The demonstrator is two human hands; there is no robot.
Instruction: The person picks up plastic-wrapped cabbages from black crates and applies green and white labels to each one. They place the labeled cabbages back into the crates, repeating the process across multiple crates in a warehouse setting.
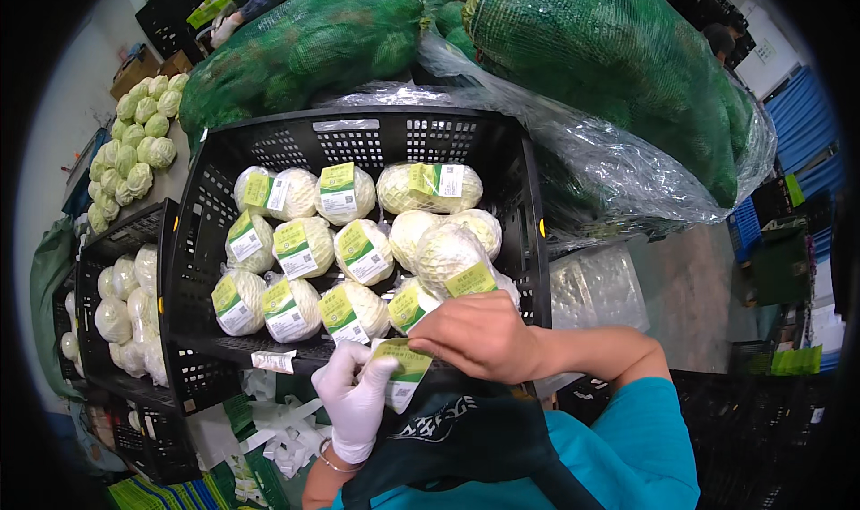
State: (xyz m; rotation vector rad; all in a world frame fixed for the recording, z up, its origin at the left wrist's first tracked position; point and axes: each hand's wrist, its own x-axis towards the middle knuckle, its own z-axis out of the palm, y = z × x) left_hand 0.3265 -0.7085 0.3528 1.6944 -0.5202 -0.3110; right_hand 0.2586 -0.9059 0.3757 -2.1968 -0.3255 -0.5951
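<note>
My left hand (353,399), in a white glove, pinches a green and white printed label (406,372) between thumb and fingers, just in front of the crate. My bare right hand (477,335) has its fingertips at the label's upper edge. Beyond them stands a black plastic crate (363,115) with rows of pale, wrapped cabbages. Many bear green and white labels, such as the wrapped cabbage (363,251) in the middle row. A labelled cabbage (447,251) lies on top of others at the right, partly behind my right hand.
Green mesh sacks (605,60) of produce and clear plastic film (605,154) lie behind the crate. Another black crate (127,228) with wrapped cabbages stands at the left, near a pile of unwrapped cabbages (138,140). White backing strips (289,436) lie below. A co-worker's gloved hand (225,30) shows at the top left.
</note>
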